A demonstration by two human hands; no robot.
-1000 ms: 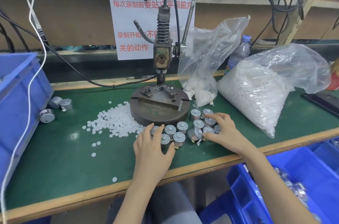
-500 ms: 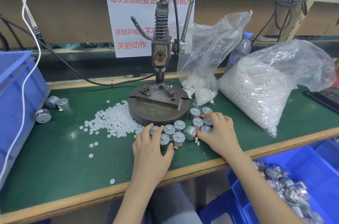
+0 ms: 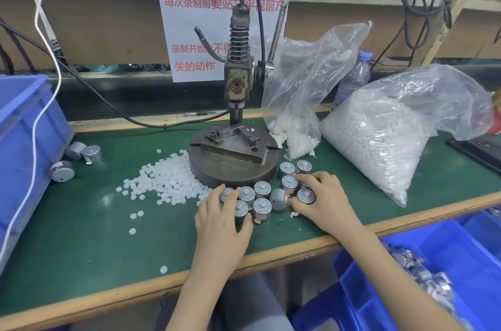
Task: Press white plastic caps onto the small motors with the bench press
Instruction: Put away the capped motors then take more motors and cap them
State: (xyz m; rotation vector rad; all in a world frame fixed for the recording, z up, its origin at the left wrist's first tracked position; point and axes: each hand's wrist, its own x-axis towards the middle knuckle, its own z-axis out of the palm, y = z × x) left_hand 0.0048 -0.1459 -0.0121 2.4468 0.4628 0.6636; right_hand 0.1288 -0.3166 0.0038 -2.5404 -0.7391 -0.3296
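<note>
Small silver motors (image 3: 262, 189) with stub shafts; ten by my hands, three by the blue bin (image 3: 27, 127); left hand (image 3: 221, 225) rests spread on two; right hand (image 3: 322, 199) curls round one.

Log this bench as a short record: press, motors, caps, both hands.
press: bench press at mid-bench, no motor under its ram
motors: motors clustered upright in front of the press base; a tipped motor lies on its side among them
caps: loose white caps piled left of the base; full bag to the right
left hand: left hand rests its fingers on the nearest motors
right hand: right hand has fingers curled over motors at the cluster's right; grip unclear
</note>
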